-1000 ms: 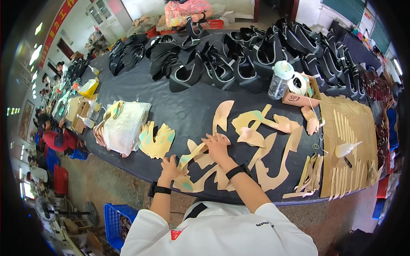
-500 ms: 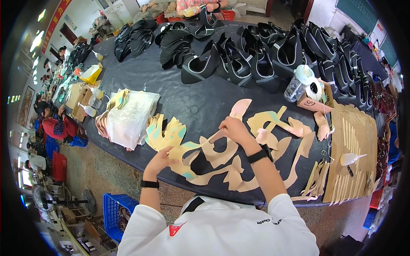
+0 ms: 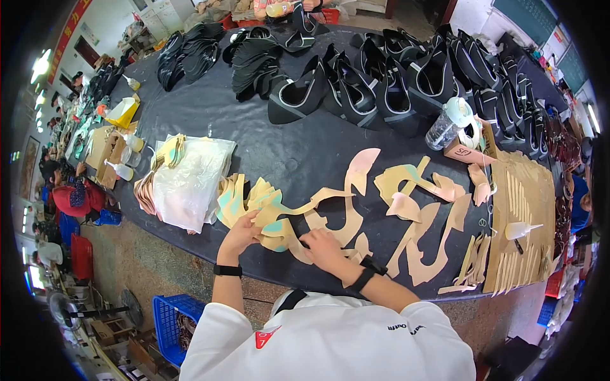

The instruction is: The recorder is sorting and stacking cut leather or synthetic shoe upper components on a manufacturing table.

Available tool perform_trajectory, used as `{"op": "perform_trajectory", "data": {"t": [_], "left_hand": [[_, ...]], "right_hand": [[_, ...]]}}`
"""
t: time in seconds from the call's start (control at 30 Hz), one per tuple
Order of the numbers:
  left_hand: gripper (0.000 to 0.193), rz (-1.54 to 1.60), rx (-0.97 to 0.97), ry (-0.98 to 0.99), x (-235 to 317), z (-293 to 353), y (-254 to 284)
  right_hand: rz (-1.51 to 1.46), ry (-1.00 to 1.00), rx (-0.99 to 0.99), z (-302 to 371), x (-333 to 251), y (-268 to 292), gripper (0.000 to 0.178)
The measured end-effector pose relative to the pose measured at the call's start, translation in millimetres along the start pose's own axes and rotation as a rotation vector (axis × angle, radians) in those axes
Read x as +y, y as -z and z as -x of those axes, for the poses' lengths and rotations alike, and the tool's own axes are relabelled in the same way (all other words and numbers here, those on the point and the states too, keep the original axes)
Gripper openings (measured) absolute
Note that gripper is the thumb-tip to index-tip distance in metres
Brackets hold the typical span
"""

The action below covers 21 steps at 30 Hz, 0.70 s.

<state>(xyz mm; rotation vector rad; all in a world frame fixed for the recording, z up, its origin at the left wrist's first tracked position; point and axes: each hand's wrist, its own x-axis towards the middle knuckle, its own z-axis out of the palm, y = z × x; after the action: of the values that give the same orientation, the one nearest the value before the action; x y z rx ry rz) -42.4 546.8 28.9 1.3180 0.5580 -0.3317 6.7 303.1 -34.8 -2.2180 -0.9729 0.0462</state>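
Observation:
Curved beige shoe-upper pieces lie along the near side of the dark table. My left hand point(image 3: 239, 237) grips the yellow and teal end of one upper piece point(image 3: 277, 236), thumb toward the right. Close to the table's near edge, my right hand point(image 3: 325, 249) has its fingers bent at that piece's strip, partly hiding it. Just beyond, another curved upper piece point(image 3: 351, 219) lies flat, with a pink tip point(image 3: 363, 166). More yellow and teal ends point(image 3: 259, 193) overlap in a fan beside my left hand. Further beige pieces point(image 3: 424, 260) spread out to my right.
A plastic-wrapped stack point(image 3: 190, 181) stands left. Black shoe uppers point(image 3: 356, 92) line the far side, where a person holds a bottle point(image 3: 278, 9). At right are a clear jug point(image 3: 446, 124), a carton point(image 3: 467, 152), and cardboard point(image 3: 534, 190) with strips and a white squeeze bottle point(image 3: 521, 230).
My right hand has come down toward me from the far pink-tipped piece to the near edge. The pieces at my left hand have shifted, and that hand stays nearly in place.

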Motion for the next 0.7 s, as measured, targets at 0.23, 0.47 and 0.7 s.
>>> {"op": "perform_trajectory", "data": {"t": [0.23, 0.47, 0.7], "left_hand": [[0.049, 0.265, 0.051, -0.150, 27.2, 11.4, 24.5], [0.045, -0.248, 0.039, -0.299, 57.3, 3.8, 12.9], [0.042, -0.412, -0.200, -0.309, 87.1, -6.8, 6.7]], "right_hand": [[0.183, 0.026, -0.053, 3.5, 2.7, -15.1, 0.014], [0.239, -0.159, 0.349, -70.7, 2.9, 33.1, 0.021], [0.338, -0.001, -0.099, -111.9, 78.7, 1.2, 0.045]]}}
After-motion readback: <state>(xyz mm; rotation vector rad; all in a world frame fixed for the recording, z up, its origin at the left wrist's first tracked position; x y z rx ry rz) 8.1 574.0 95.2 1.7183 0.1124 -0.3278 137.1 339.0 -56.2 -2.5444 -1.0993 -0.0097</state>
